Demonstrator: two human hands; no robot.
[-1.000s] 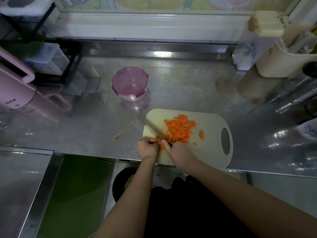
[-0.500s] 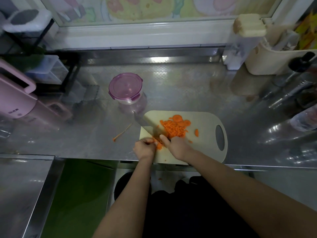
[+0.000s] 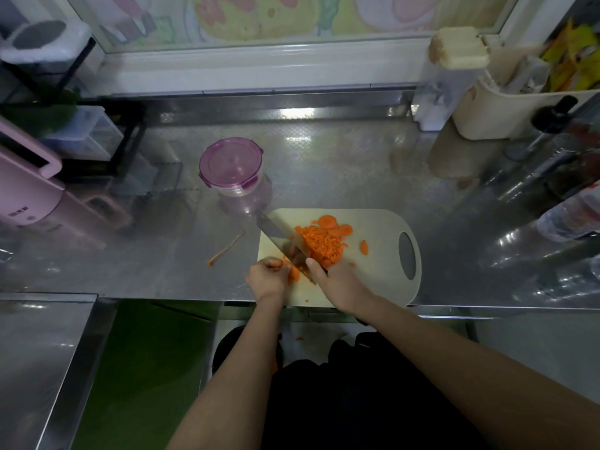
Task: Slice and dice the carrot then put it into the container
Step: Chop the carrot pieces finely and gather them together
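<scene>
Two hands are in view: the left hand (image 3: 268, 280) and the right hand (image 3: 339, 284). The right fingers grip one knife (image 3: 276, 230); the left fingers hold one carrot piece (image 3: 293, 273). Beyond the fingers lie one diced heap (image 3: 319, 243), at least two round slices (image 3: 328, 221) and one container (image 3: 231, 165). Right of them is one lone slice (image 3: 364, 247), and left one peel strip (image 3: 225, 250). There is one cutting board (image 3: 373, 280).

Carrot (image 3: 319, 246) pile & slices: bright orange. Peel strip (image 3: 224, 250): orange too. Board (image 3: 373, 277): pale cream, plain. Container (image 3: 242, 190): clear, w/ see-through purple lid (image 3: 231, 164). Knife (image 3: 276, 230) blade: grey steel. Counter (image 3: 324, 164): silver, fine embossed grid pattern. Appliance (image 3: 26, 196) at left: pastel pink. Bin (image 3: 487, 115) back right: cream. Wall picture (image 3: 259, 14): pastel yellow, pink, green shapes.
</scene>
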